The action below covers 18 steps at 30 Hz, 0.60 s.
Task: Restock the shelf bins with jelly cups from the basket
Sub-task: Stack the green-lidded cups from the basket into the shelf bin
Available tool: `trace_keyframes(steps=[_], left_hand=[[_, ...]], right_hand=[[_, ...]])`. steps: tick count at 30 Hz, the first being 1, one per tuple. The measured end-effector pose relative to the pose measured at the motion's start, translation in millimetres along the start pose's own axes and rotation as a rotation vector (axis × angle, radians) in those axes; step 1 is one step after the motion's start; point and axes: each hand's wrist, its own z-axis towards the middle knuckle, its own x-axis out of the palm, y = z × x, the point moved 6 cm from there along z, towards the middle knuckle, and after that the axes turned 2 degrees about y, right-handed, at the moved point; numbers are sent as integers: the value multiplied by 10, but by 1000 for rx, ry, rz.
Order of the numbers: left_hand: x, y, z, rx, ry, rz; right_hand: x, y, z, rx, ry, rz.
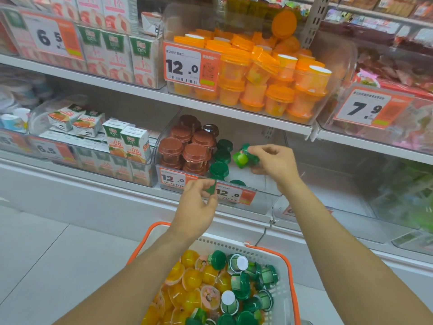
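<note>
Tilting green cup (242,157) beyond right grip (273,164)

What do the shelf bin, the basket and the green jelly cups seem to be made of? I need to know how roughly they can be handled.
Shelf bin: clear, glossy, probably rigid plastic; contents show through. Basket: white, perforated, likely moulded plastic, orange rim. Green jelly cup in right hand: translucent, shiny, apparently thin plastic.
</note>
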Motion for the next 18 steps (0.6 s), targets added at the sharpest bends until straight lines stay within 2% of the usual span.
trace_keyframes(steps=[2,4,9,13,18], left_hand=[[13,9,-7,5,13,40],[10,19,3,9,11,57],[63,38,-17,33,28,105],[124,69,-26,11,69,122],[212,127,-73,14,106,152]], right_hand=[[48,-92,273,-4,-46,-205],[141,-217,472,31,-12,-397],[303,-526,634,193,122,-584],[409,-595,602,208,198,-613],[406,-587,525,221,189,-548]])
